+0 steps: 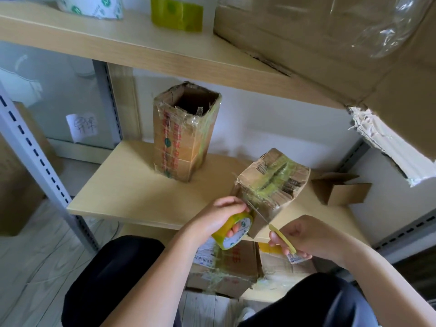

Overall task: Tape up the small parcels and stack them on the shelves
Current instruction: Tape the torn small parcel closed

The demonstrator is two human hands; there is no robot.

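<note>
Parcel (271, 185), wrapped in yellowish tape, sits tilted on the middle shelf (132, 192). Left hand (219, 215) grips a tape roll (232, 232) beside it, fingers through the core. Right hand (299, 234) pinches a yellow cutter (282, 238) near the parcel's corner.

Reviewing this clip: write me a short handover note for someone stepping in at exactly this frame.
Left hand grips the yellow tape roll, fingers through its core, held against the small parcel.
Right hand holds a yellow-handled cutter, its blade at the tape strip between roll and parcel.
The parcel sits on the middle shelf near the front edge, already wrapped in tape.
A tall open-topped box stands behind it; a folded cardboard piece lies to the right. Taped parcels sit on the shelf below.
Done: wrapping of this parcel.
Left: cut the tape, press the end down, stack the parcel.
</note>
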